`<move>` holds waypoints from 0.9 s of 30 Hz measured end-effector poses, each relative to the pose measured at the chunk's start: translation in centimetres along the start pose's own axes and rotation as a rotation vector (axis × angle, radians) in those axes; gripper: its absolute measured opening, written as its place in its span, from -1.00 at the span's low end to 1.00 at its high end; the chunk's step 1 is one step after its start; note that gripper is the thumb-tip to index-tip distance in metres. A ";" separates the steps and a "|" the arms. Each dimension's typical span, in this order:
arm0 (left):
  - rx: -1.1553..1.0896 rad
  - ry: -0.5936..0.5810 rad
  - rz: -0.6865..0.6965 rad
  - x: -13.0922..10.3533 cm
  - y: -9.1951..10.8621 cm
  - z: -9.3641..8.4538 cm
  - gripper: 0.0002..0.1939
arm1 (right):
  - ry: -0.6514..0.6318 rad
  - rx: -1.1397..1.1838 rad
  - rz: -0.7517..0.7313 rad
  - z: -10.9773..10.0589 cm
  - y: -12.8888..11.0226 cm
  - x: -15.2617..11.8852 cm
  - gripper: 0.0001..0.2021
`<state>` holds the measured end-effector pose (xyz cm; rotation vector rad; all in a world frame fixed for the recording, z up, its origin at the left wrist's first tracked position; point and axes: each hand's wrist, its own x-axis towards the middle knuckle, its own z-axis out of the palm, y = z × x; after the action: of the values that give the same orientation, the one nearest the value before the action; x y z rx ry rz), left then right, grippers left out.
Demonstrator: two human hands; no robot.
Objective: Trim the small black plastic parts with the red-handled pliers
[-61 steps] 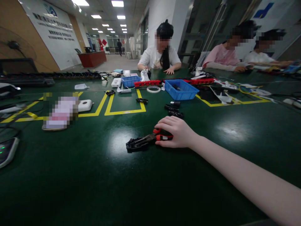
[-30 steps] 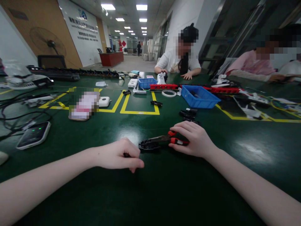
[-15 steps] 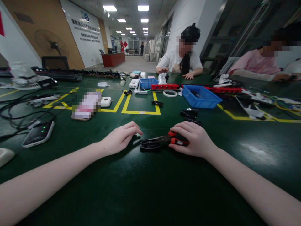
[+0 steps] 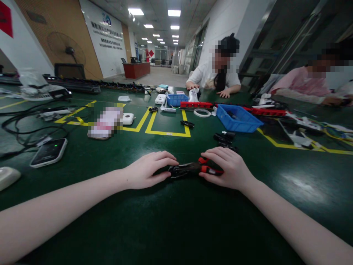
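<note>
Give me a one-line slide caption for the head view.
Both hands on a red-handled crimping tool lying on the green table: left hand at its head, right hand over the handles.

No text, label, brand or number is legible.

A white wall panel (image 4: 106, 36) behind the fan (image 4: 65, 49) carries a blue logo above several rows of dark lettering; the characters are too small and blurred to read. A red sign (image 4: 6, 22) on the wall left of the fan shows no readable marks. A red diamond-shaped sign (image 4: 151, 53) hangs far down the hall, right of the wall panel; its face cannot be read. The flat item (image 4: 106, 122) on the table (image 4: 171, 228), below the wall panel and inside the yellow floor-tape lines (image 4: 168, 133), is pixelated, so any printing on it is unreadable.
</note>
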<state>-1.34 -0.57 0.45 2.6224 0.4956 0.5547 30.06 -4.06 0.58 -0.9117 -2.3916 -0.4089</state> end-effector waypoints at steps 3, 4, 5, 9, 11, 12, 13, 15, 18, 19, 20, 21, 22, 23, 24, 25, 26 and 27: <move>0.026 -0.013 0.035 -0.1 -0.1 0.0 -0.67 | 0.003 -0.010 -0.010 -0.1 0.0 0.1 -0.60; 0.033 -0.013 0.040 -0.1 -0.1 0.0 -0.66 | 0.006 -0.014 -0.015 -0.1 0.0 0.1 -0.60; 0.041 -0.013 0.043 -0.1 -0.1 0.1 -0.65 | 0.008 -0.017 -0.019 -0.1 0.0 0.1 -0.61; 0.071 -0.015 0.045 -0.2 -0.2 0.2 -0.56 | 0.016 -0.013 -0.019 -0.2 -0.1 0.2 -0.61; 0.072 -0.028 0.045 -0.2 -0.2 0.3 -0.48 | 0.020 -0.011 -0.005 -0.2 0.0 0.1 -0.61; 0.070 -0.041 0.047 -0.2 -0.2 0.3 -0.43 | 0.025 -0.011 0.001 -0.2 0.0 0.1 -0.61; 0.068 -0.055 0.051 -0.2 -0.2 0.2 -0.39 | 0.029 -0.011 0.005 -0.2 0.0 0.1 -0.61; 0.061 -0.081 0.059 -0.2 -0.1 0.2 -0.36 | 0.032 -0.013 0.006 -0.2 0.0 0.1 -0.61; 0.042 -0.090 0.063 -0.1 -0.1 0.1 -0.41 | 0.025 -0.020 -0.008 -0.2 0.0 0.1 -0.61; 0.037 -0.088 0.063 -0.1 -0.1 0.1 -0.44 | 0.022 -0.021 -0.015 -0.2 0.0 0.1 -0.61; 0.035 -0.087 0.061 0.0 -0.1 0.1 -0.46 | 0.021 -0.020 -0.021 -0.2 0.0 0.1 -0.61; 0.037 -0.090 0.058 0.0 -0.2 0.1 -0.48 | 0.022 -0.019 -0.025 -0.2 0.0 0.1 -0.61; 0.042 -0.097 0.053 0.0 -0.2 0.1 -0.50 | 0.024 -0.017 -0.026 -0.2 0.0 0.1 -0.61; 0.049 -0.106 0.049 -0.1 -0.2 0.1 -0.53 | 0.027 -0.014 -0.024 -0.2 0.0 0.1 -0.61; 0.058 -0.112 0.042 -0.1 -0.2 0.1 -0.56 | 0.030 -0.012 -0.021 -0.2 0.0 0.1 -0.61; 0.066 -0.115 0.035 -0.1 -0.2 0.1 -0.60 | 0.031 -0.008 -0.017 -0.2 0.1 0.1 -0.61; 0.072 -0.115 0.030 -0.1 -0.1 0.1 -0.63 | 0.030 -0.004 -0.014 -0.2 0.1 0.1 -0.61; 0.075 -0.109 0.025 -0.2 0.0 0.1 -0.66 | 0.024 0.000 -0.011 -0.2 0.1 0.1 -0.62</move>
<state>-1.43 -0.64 0.28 2.7162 0.4590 0.4052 30.20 -4.01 0.77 -0.8893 -2.3757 -0.4220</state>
